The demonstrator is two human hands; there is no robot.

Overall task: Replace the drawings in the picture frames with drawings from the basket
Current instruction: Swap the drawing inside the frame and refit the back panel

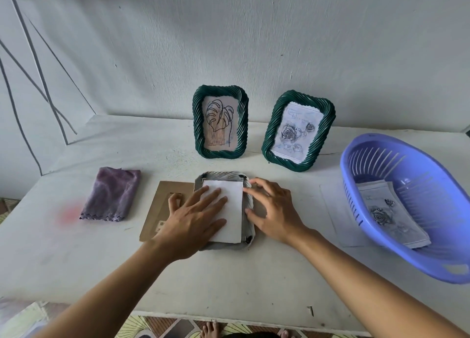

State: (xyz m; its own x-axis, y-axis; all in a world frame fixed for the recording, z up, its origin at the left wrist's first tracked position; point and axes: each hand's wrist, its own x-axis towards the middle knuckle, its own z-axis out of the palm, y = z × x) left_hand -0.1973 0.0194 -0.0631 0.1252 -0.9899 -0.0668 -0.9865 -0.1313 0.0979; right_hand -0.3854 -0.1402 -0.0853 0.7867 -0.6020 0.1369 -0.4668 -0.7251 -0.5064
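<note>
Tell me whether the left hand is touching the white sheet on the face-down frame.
Touching. The head view shows the left hand with straight fingers flat on the white sheet, covering its left half, atop the face-down frame.

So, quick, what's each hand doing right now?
Left hand: open, pressing flat on the white paper sheet.
Right hand: open, fingertips at that sheet's right edge.

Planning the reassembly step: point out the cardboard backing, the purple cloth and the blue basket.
cardboard backing (159, 210), head view, bare left part.
purple cloth (112, 192), head view, its middle.
blue basket (373, 157), head view, slotted far wall.
</note>
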